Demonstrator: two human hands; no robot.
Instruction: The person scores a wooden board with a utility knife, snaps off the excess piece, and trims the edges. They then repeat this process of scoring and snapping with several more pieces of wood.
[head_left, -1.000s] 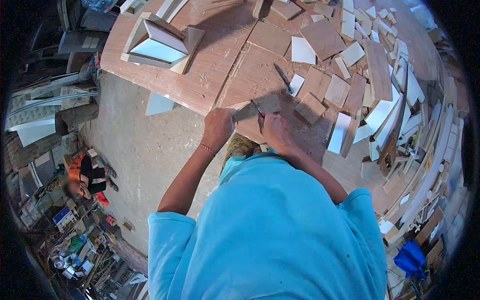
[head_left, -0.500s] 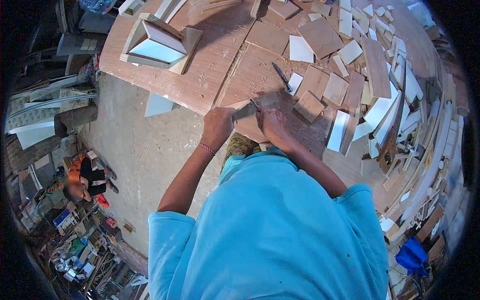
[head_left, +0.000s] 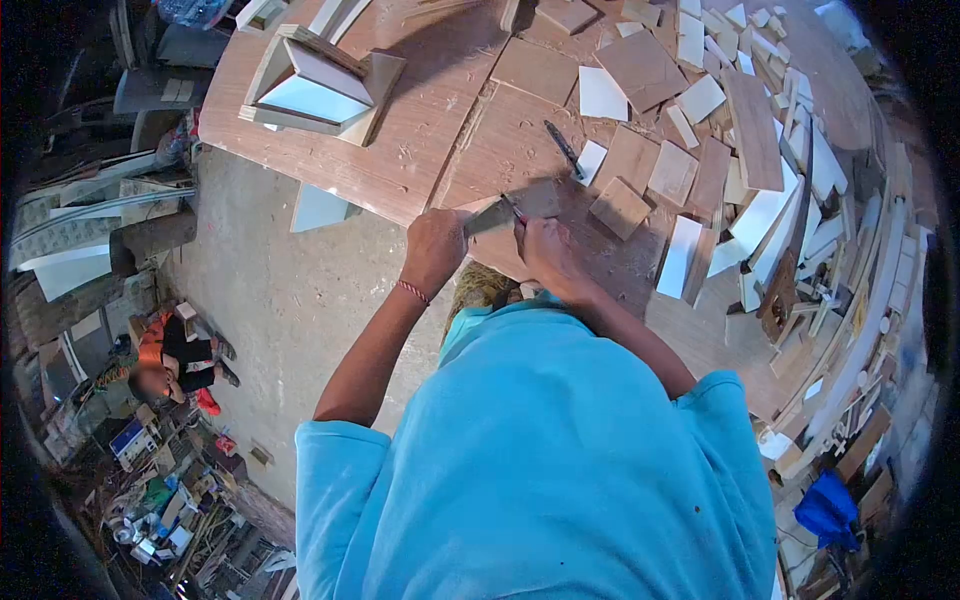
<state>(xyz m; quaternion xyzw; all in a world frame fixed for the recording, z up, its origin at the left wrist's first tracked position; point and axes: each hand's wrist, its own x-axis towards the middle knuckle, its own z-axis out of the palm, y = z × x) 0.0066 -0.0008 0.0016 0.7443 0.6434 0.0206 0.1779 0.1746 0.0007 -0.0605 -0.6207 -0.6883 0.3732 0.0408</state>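
At the near edge of the wooden workbench (head_left: 440, 165), my left hand (head_left: 436, 250) is closed on the left end of a small flat greyish piece (head_left: 487, 217); its material is hard to make out. My right hand (head_left: 547, 250) is closed around a slim dark pen-like tool (head_left: 514, 209), whose tip meets the right end of that piece. Whether the tool is a pencil or a blade cannot be told. Beyond my hands, a long dark tool (head_left: 563, 149) lies on the bench beside a small white offcut (head_left: 591, 162).
Wood blocks (head_left: 640, 72) and white-faced offcuts crowd the bench's right side. A handsaw (head_left: 778, 302) rests among scraps there. An angled wood-and-white assembly (head_left: 315, 95) stands at the back left. A person in orange (head_left: 153, 343) sits on the left, beside piled clutter (head_left: 160, 500).
Both hands stay almost where they were, with the same grips. My right hand and its slim tool have shifted very slightly.
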